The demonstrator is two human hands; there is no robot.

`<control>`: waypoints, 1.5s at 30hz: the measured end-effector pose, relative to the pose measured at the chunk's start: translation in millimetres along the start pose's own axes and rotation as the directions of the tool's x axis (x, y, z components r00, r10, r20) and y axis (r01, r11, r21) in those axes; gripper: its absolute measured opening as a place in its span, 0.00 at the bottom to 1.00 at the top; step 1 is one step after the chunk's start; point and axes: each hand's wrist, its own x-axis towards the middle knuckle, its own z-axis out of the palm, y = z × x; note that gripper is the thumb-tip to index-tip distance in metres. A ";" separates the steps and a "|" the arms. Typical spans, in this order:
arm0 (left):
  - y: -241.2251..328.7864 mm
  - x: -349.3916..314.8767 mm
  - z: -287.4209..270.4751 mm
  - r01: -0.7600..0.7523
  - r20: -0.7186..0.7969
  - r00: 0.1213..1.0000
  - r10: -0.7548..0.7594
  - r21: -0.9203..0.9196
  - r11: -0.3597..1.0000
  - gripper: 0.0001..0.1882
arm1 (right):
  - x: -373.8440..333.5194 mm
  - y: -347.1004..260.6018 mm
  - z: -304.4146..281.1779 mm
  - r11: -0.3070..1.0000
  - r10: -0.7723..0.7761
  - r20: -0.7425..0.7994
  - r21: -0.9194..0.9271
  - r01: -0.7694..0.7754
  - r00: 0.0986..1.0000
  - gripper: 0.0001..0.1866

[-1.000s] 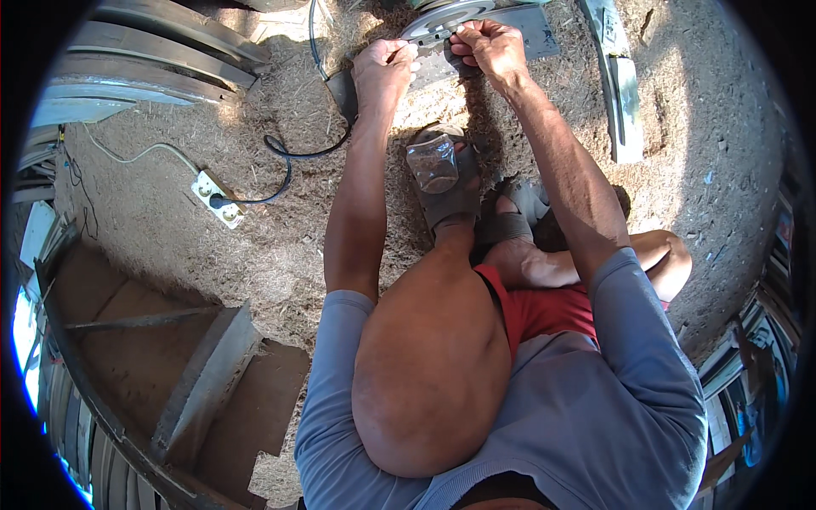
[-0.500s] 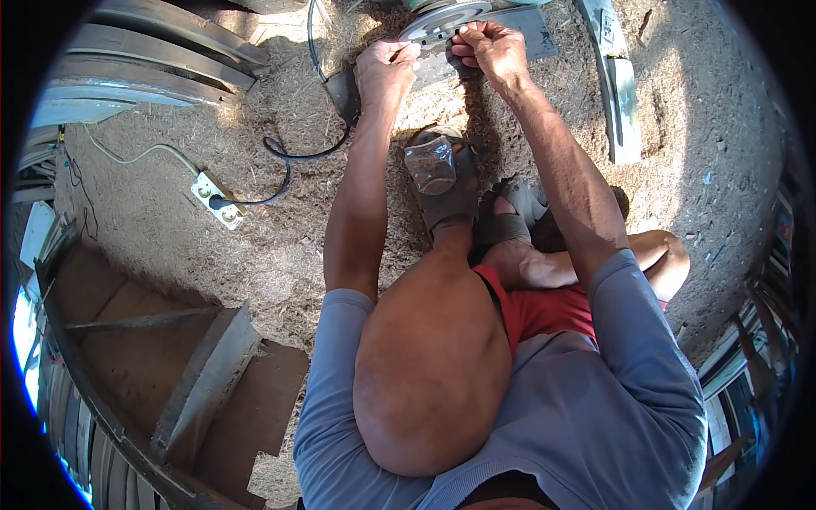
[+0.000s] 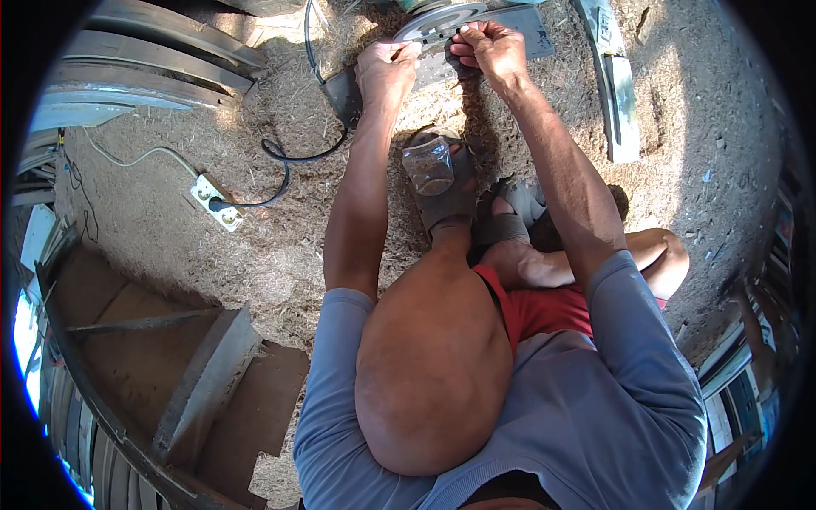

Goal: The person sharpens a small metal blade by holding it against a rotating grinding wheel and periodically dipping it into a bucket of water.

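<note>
At the top of the head view, a round pale metal disc [image 3: 440,19] shows in part; the rest of its machine runs out of the picture. My left hand [image 3: 387,71] is at the disc's lower left edge, thumb and forefinger pressed together. My right hand [image 3: 495,56] is at its lower right edge, fingers curled in a pinch. A narrow light edge with small dark spots runs between the two sets of fingertips. Whether that is a separate piece or part of the disc, I cannot tell. A flat grey plate [image 3: 525,31] lies behind my right hand.
A black cable runs to a white socket strip [image 3: 216,202] on the debris-strewn ground. Curved wooden pieces [image 3: 157,72] are stacked at the far left, and a brown panel with ribs [image 3: 204,374] lies near left. A long board [image 3: 623,106] lies right of my arms. My sandalled foot [image 3: 442,174] is between them.
The view has shifted slightly, so the disc and the ground sit a little further left. Both hands keep nearly the same pose at the disc's edge.
</note>
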 end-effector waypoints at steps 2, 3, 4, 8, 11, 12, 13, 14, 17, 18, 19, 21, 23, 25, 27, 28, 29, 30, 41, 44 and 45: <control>-0.8 0.6 0.2 -0.016 0.001 1.000 0.016 0.011 1.000 0.10 | 0.1 0.0 -0.2 1.000 0.002 -0.004 0.007 -0.002 1.000 0.04; -1.6 0.8 0.2 -0.026 0.004 1.000 0.026 0.012 1.000 0.10 | -0.1 0.3 -0.5 1.000 0.000 -0.005 0.008 0.000 1.000 0.04; -2.4 1.0 0.4 -0.035 0.007 0.999 0.035 0.012 0.999 0.10 | -0.2 0.5 -0.7 1.000 -0.002 -0.006 0.009 0.002 1.000 0.05; -6.4 3.7 3.8 -0.032 -0.014 0.999 0.032 0.011 0.999 0.10 | 0.2 0.9 -0.8 1.000 -0.002 -0.019 0.026 0.002 1.000 0.05; -13.4 6.8 4.1 -0.059 -0.028 0.998 0.059 0.003 0.998 0.10 | -0.7 -0.2 1.5 0.999 -0.003 -0.025 0.042 0.004 1.000 0.05; -13.9 7.0 4.6 -0.064 -0.025 0.998 0.064 0.001 0.998 0.10 | -0.8 -0.4 1.3 0.999 0.002 -0.026 0.045 -0.001 1.000 0.05; -14.4 7.1 5.1 -0.069 -0.022 0.997 0.069 -0.002 0.998 0.10 | -0.9 -0.6 1.2 0.999 0.006 -0.027 0.048 -0.005 1.000 0.05; -15.1 7.0 5.5 -0.070 -0.024 0.997 0.070 0.000 0.998 0.10 | -1.0 -0.8 1.3 0.999 0.010 -0.033 0.042 -0.008 0.999 0.05; -14.1 5.1 7.1 -0.074 -0.053 0.996 0.074 -0.014 0.997 0.10 | -1.8 -1.1 1.9 1.000 0.014 -0.046 0.026 -0.013 0.999 0.05; -14.8 4.9 7.7 -0.077 -0.079 0.994 0.075 -0.030 0.997 0.10 | -2.3 -1.2 2.7 1.000 0.010 -0.048 0.021 -0.009 0.999 0.05; -15.4 4.9 8.2 -0.080 -0.105 0.992 0.075 -0.046 0.996 0.10 | -2.7 -1.4 3.3 1.000 0.007 -0.050 0.017 -0.006 0.999 0.05; -15.4 4.6 7.6 -0.108 -0.110 0.989 0.103 -0.045 0.993 0.09 | -4.2 -1.6 4.5 1.000 0.012 -0.052 -0.013 -0.012 0.999 0.05; -14.5 2.4 7.1 -0.106 -0.114 0.989 0.097 -0.080 0.991 0.08 | -5.6 -1.9 6.0 0.999 0.013 -0.048 -0.034 -0.015 0.999 0.04; -11.5 -0.5 8.6 -0.076 -0.113 0.992 0.059 -0.152 0.985 0.08 | -5.7 -2.1 5.5 0.999 0.009 -0.040 -0.047 -0.011 0.999 0.05; -9.7 -1.0 7.9 -0.085 -0.115 0.991 0.069 -0.140 0.987 0.08 | -5.7 -1.3 5.7 0.998 -0.004 -0.037 -0.062 0.001 0.999 0.05; -9.5 -0.8 7.3 -0.090 -0.116 0.990 0.075 -0.134 0.987 0.08 | -5.4 -0.7 5.9 0.998 -0.011 -0.036 -0.069 0.009 0.999 0.05; -9.4 -0.8 6.5 -0.087 -0.112 0.991 0.072 -0.141 0.986 0.07 | -5.2 -0.2 6.2 0.997 -0.016 -0.042 -0.071 0.013 0.999 0.05; -8.4 -1.0 6.0 -0.084 -0.108 0.992 0.068 -0.150 0.985 0.07 | -5.1 -0.2 6.8 0.997 -0.021 -0.048 -0.073 0.018 0.999 0.05; -7.0 -31.2 -10.7 -0.036 -0.031 0.999 0.029 -0.270 0.962 0.07 | -43.1 -9.1 -12.8 0.984 0.086 0.179 0.137 -0.111 0.980 0.05; -0.9 -48.7 -15.7 -0.004 0.012 1.000 0.010 -0.407 0.913 0.07 | -63.7 -7.0 -25.7 0.911 0.161 0.292 0.325 -0.256 0.943 0.09; 6.6 -57.1 -16.1 0.015 0.080 0.996 0.031 -0.517 0.856 0.09 | -69.8 -4.6 -29.3 0.919 0.177 0.273 0.297 -0.258 0.945 0.09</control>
